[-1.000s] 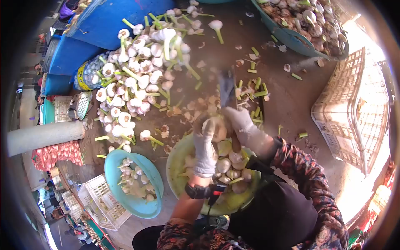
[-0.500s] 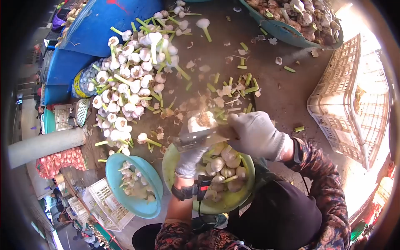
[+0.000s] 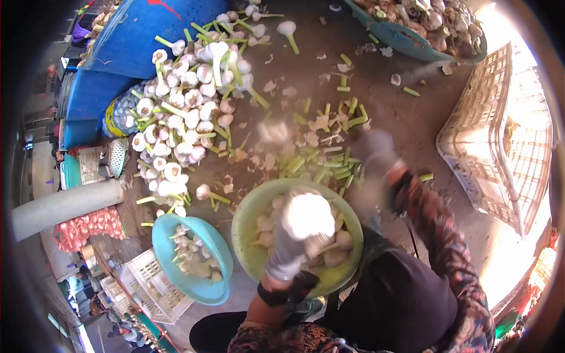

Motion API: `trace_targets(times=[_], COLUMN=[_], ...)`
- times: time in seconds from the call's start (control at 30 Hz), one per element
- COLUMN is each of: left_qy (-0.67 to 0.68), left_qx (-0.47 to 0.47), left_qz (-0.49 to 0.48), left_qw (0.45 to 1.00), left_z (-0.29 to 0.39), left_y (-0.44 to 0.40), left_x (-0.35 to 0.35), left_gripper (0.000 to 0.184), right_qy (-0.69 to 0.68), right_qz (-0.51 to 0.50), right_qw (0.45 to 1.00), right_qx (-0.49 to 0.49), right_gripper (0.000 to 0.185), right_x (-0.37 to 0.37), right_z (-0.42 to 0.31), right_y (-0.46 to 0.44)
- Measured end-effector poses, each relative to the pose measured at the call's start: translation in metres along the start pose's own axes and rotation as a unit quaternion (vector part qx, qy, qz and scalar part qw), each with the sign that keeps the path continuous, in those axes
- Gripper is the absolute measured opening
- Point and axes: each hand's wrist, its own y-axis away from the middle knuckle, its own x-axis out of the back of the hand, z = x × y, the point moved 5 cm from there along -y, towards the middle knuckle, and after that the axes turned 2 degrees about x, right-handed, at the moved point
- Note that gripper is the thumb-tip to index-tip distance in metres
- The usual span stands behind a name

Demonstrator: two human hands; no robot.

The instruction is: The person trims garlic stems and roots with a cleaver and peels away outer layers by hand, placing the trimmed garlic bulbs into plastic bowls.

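I observe the left hand [image 3: 286, 257] closed on a pale garlic bulb [image 3: 309, 216], held above the green basin [image 3: 239, 235] and the loose bulbs [image 3: 335, 257] inside it. The right hand [image 3: 376, 150] is well apart, near the cut stems [image 3: 338, 172]; blur prevents my telling whether it grips anything (something sharp there would be my chief concern). In my judgement, a slack left grasp could let the rounded bulb slip and bruise those beneath. Careless movement of the right hand, if carrying an edge, could injure the left.
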Motion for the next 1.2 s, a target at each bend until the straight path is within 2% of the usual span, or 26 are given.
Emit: trace_targets(times=[0.03,0.07,0.1,0.17,0.2,0.23,0.3,0.33,0.43,0.5,0.57,0.6,0.63,0.67,0.7,0.73,0.77,0.8,0.83,0.87,0.9,0.93,1.0,1.03,1.17,1.2], left_qy=[-0.152,0.046,0.036,-0.004,0.050,0.046,0.285,0.367,0.389,0.389,0.417,0.458,0.488,0.343,0.179,0.068,-0.045,0.039,-0.038,-0.223,-0.331,-0.356,-0.331,-0.326,-0.401,-0.316], left_qx=[-0.092,0.027,0.073,0.093,0.014,-0.007,0.021,0.029,0.009,0.088,0.054,0.033,-0.001,0.001,0.012,-0.026,-0.037,0.033,0.138,0.165,0.141,0.196,0.282,0.334,0.231,0.219], left_qz=[-0.048,-0.020,0.031,0.082,0.172,0.200,0.184,0.163,0.249,0.357,0.321,0.209,0.090,0.095,0.002,-0.083,-0.169,0.026,0.220,0.369,0.464,0.544,0.458,0.417,0.414,0.364], left_qw=[0.983,0.998,0.996,0.992,0.984,0.979,0.940,0.915,0.887,0.845,0.849,0.864,0.868,0.934,0.984,0.994,0.984,0.998,0.965,0.887,0.809,0.734,0.775,0.780,0.783,0.848], left_z=[0.026,0.032,0.025,-0.018,-0.016,-0.015,-0.032,-0.030,-0.043,-0.054,-0.042,-0.035,-0.027,-0.016,-0.007,0.000,0.002,0.001,-0.027,-0.003,-0.031,-0.027,-0.097,-0.105,-0.100,-0.100], left_y=[0.008,0.014,0.015,0.001,-0.001,0.002,0.009,0.008,0.004,0.002,0.000,0.001,0.002,0.009,0.019,0.008,0.012,0.018,0.018,0.011,0.011,0.013,0.001,-0.007,-0.018,-0.024], left_x=[-0.014,-0.010,0.001,0.045,0.056,0.068,0.088,0.088,0.088,0.081,0.064,0.059,0.062,0.072,0.067,0.082,0.096,0.120,0.186,0.215,0.279,0.294,0.370,0.374,0.353,0.340], left_gripper=[0.048,0.049,0.058,0.066,0.066,0.057,0.053,0.041,0.026,0.026,0.029,0.033,0.036,0.049,0.064,0.064,0.065,0.056,0.051,0.049,0.050,0.051,0.042,0.036,0.033,0.036], right_qy=[-0.097,-0.192,-0.192,-0.183,-0.228,-0.225,-0.431,-0.432,-0.372,-0.542,-0.486,-0.382,-0.297,-0.237,-0.167,-0.381,-0.584,-0.446,-0.294,-0.273,-0.269,-0.255,-0.279,-0.278,-0.300,-0.274], right_qz=[0.086,0.174,0.171,0.174,0.179,0.179,0.111,0.113,0.169,0.208,0.300,0.206,-0.011,-0.049,-0.089,-0.003,0.068,0.044,0.032,0.043,0.044,0.031,0.011,0.013,0.007,0.025], right_qw=[0.989,0.958,0.959,0.968,0.957,0.958,0.895,0.894,0.912,0.803,0.775,0.861,0.917,0.947,0.968,0.916,0.807,0.893,0.955,0.961,0.962,0.966,0.960,0.960,0.952,0.958], right_qx=[-0.071,-0.126,-0.120,-0.013,0.006,0.009,-0.028,-0.023,0.039,0.133,0.272,0.265,0.266,0.212,0.163,0.123,0.054,0.040,0.031,0.031,0.034,0.032,0.022,0.021,0.053,0.082], right_gripper=[0.024,0.024,0.024,0.026,0.027,0.027,0.024,0.024,0.016,0.015,0.019,0.022,0.025,0.026,0.027,0.026,0.026,0.026,0.026,0.026,0.026,0.026,0.026,0.026,0.025,0.025], right_x=[0.020,0.046,0.043,0.039,0.025,0.023,0.006,0.005,0.028,0.085,0.108,0.105,-0.006,0.004,0.012,-0.005,-0.035,-0.018,0.007,0.000,0.000,-0.002,-0.008,-0.011,-0.008,0.003], right_z=[0.016,0.022,0.019,0.018,0.017,0.009,-0.011,-0.020,-0.050,-0.081,-0.102,-0.119,-0.086,-0.082,-0.080,-0.059,-0.038,-0.042,-0.044,-0.040,-0.043,-0.047,-0.056,-0.059,-0.075,-0.084], right_y=[0.018,0.028,0.032,0.039,0.039,0.045,0.060,0.059,0.054,0.073,0.086,0.083,0.026,0.037,0.049,0.037,0.034,0.042,0.045,0.041,0.042,0.044,0.045,0.041,0.037,0.038])
